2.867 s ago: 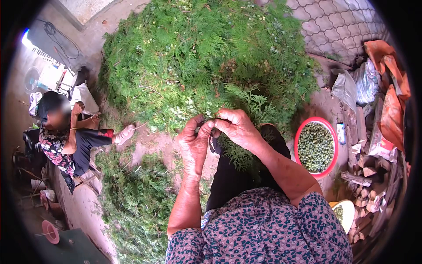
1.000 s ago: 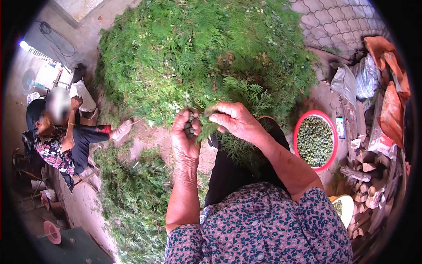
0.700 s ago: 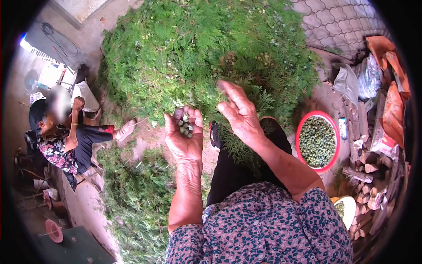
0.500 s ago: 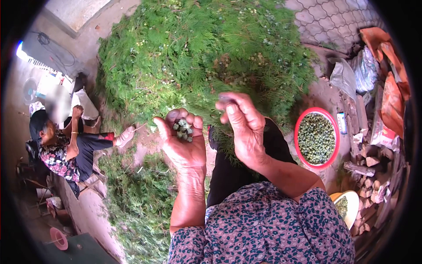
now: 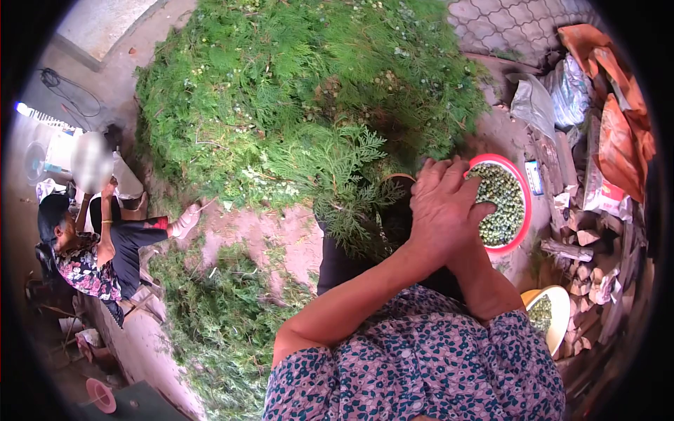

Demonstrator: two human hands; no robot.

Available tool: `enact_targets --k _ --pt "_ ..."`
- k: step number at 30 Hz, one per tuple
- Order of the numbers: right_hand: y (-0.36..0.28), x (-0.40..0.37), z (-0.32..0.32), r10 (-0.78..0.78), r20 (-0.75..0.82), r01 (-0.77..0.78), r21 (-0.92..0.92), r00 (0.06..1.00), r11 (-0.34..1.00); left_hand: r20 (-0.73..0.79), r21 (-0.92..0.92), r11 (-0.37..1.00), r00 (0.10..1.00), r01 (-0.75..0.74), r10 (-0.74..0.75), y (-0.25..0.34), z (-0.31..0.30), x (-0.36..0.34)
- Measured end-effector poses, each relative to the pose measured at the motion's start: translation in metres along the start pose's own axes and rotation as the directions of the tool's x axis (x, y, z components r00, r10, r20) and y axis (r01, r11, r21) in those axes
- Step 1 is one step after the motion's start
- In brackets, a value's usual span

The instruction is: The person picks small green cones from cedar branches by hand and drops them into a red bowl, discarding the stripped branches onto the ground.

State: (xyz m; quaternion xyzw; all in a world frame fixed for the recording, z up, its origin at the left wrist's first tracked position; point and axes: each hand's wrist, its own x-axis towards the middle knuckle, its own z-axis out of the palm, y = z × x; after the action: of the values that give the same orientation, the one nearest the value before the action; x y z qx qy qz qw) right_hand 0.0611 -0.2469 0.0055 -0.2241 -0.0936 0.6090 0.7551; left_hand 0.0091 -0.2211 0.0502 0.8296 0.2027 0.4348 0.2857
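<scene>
Head view, single entry

Left hand [image 5: 442, 200]: back uppermost, fingers a little apart, crossed over its partner; whether it gripped anything beneath could not be told. Right hand [image 5: 470, 242]: almost wholly covered by the left, its grip and contents not to be told

Red-rimmed basin [image 5: 528, 203]: on the floor, just beside the right knee; the hands overlapped its left edge in this view, touching or merely above could not be told. Green berries [image 5: 509, 203]: a broad layer inside that basin. Leafy sprig [image 5: 347, 193]: across the dark trousers, left of the hands

Also present: green heap [image 5: 281, 91] ahead, second pile [image 5: 225, 309] at left, yellow bowl [image 5: 562, 316] with more berries, firewood [image 5: 586, 281], seated person [image 5: 91, 245]

Risks, as judged: loose berries could scatter if palms parted short of the rim; a knock from the wrist could tip the basin; a shifting knee could drop the sprig
</scene>
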Motion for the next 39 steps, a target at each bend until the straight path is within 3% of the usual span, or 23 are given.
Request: enact_targets --k 3,9,10,11,13,14,15,16,17,18,19,21,23,24,26,27,28,29,32,34,37,38,39 --pt "-0.020 -0.001 -0.034 -0.020 -0.047 0.021 0.032 0.999 0.999 0.095 -0.009 1.000 0.995 0.012 -0.011 0.003 0.022 -0.003" --pt "-0.084 0.001 -0.157 -0.040 -0.069 0.046 0.095 0.997 0.994 0.244 -0.318 0.948 0.967 0.015 0.066 0.007 0.000 -0.022" --pt "-0.089 0.002 -0.165 -0.163 -0.396 0.206 0.067 0.904 0.976 0.188 -0.324 0.946 0.979 -0.019 0.084 0.006 -0.015 -0.027" --pt "-0.094 0.004 -0.173 -0.265 -0.671 0.312 -0.053 0.692 0.949 0.196 -0.352 0.936 0.979 0.018 0.055 -0.002 -0.025 -0.038" --pt "-0.117 0.003 -0.236 -0.253 -0.811 0.450 0.014 0.528 0.893 0.269 -0.326 0.925 0.957 0.193 -0.105 -0.012 -0.053 -0.055" --pt "-0.117 -0.011 -0.236 -0.642 -0.639 -0.055 -0.726 0.423 0.686 0.251 -0.341 0.887 0.940 0.311 -0.233 -0.020 -0.066 -0.069" --pt "-0.115 -0.029 -0.232 -0.789 -0.244 -0.511 -0.854 0.564 -0.101 0.236 -0.366 0.816 0.893 0.447 -0.383 -0.030 -0.076 -0.083" --pt "-0.120 -0.038 -0.226 -0.806 -0.194 -0.479 -0.869 0.560 -0.124 0.144 -0.276 0.819 0.864 0.503 -0.482 -0.036 -0.088 -0.092" --pt "-0.126 -0.044 -0.224 -0.821 -0.141 -0.444 -0.884 0.554 -0.148 0.009 -0.397 0.701 0.766 0.593 -0.643 -0.044 -0.093 -0.102" --pt "-0.129 -0.048 -0.239 -0.841 -0.158 -0.544 -0.819 0.517 -0.181 -0.048 -0.437 0.590 0.637 0.679 -0.769 -0.049 -0.106 -0.103" --pt "-0.135 -0.051 -0.262 -0.863 -0.167 -0.638 -0.741 0.478 -0.210 -0.175 -0.420 0.633 0.626 0.650 -0.760 -0.065 -0.112 -0.109" --pt "-0.146 -0.053 -0.265 -0.801 -0.206 -0.607 -0.761 0.561 -0.229 -0.237 -0.441 0.570 0.523 0.693 -0.819 -0.095 -0.121 -0.118" --pt "-0.145 -0.050 -0.228 -0.746 -0.255 -0.625 -0.735 0.615 -0.264 -0.187 -0.604 0.375 0.332 0.703 -0.924 -0.128 -0.122 -0.133" --pt "-0.139 -0.042 -0.208 -0.741 -0.245 -0.613 -0.741 0.626 -0.273 -0.090 -0.701 0.229 0.235 0.676 -0.968 -0.143 -0.123 -0.138" --pt "-0.131 -0.026 -0.183 -0.578 -0.273 -0.443 -0.880 0.769 -0.173 0.106 -0.777 0.045 0.200 0.628 -0.974 -0.171 -0.118 -0.149" --pt "-0.121 -0.009 -0.202 -0.593 -0.094 -0.073 -0.996 0.800 0.058 0.162 -0.774 0.003 0.203 0.633 -0.966 -0.180 -0.112 -0.148" --pt "-0.105 0.011 -0.161 -0.492 -0.365 0.213 -0.589 0.790 0.779 0.207 -0.737 -0.009 0.212 0.676 -0.955 -0.178 -0.109 -0.140" --pt "-0.085 0.018 -0.099 -0.485 -0.369 0.209 -0.583 0.793 0.785 0.135 -0.768 0.020 0.192 0.640 -0.972 -0.176 -0.103 -0.134" --pt "-0.028 0.010 0.016 -0.377 -0.084 0.184 -0.761 0.922 0.622 0.063 -0.807 0.097 0.248 0.583 -0.967 -0.172 -0.104 -0.120" --pt "0.005 0.001 0.047 -0.099 0.196 0.213 -0.736 0.976 0.642 0.062 -0.875 0.090 0.294 0.475 -0.954 -0.169 -0.106 -0.112" --pt "0.048 0.004 0.073 0.154 0.479 0.361 -0.804 0.864 0.473 0.071 -0.921 0.069 0.339 0.384 -0.938 -0.174 -0.105 -0.103" --pt "0.059 0.010 0.078 0.191 0.534 0.396 -0.782 0.823 0.482 0.039 -0.929 0.070 0.284 0.364 -0.958 -0.174 -0.105 -0.098" --pt "0.072 0.019 0.074 0.186 0.588 0.470 -0.768 0.787 0.435 0.093 -0.948 0.026 0.356 0.317 -0.930 -0.185 -0.106 -0.102"
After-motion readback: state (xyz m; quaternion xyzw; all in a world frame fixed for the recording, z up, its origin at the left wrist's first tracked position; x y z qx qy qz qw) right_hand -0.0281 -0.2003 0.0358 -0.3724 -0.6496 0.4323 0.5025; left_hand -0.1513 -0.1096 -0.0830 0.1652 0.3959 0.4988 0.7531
